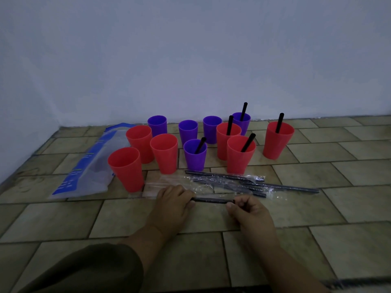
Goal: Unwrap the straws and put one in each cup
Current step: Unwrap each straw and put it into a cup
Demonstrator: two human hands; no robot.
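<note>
Unwrapping step: left hand (174,200) and right hand (248,208) each grip one end of a black straw (212,200), just before the straw pile (229,180); next, probably an empty cup (164,157) beyond the pile

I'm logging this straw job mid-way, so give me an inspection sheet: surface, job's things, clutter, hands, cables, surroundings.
Surface: tiled floor, dimly lit.
Job's things: six red cups and five purple cups; five cups hold a black straw, six hold none; wrapped straws lie in front of the cups.
Clutter: blue and white plastic bag at the left; clear wrappers beside the straws.
Hands: left hand and right hand each grip one end of the held straw.
Cables: nothing seen.
Surroundings: plain wall behind the cups; dark sleeve at the bottom left.
</note>
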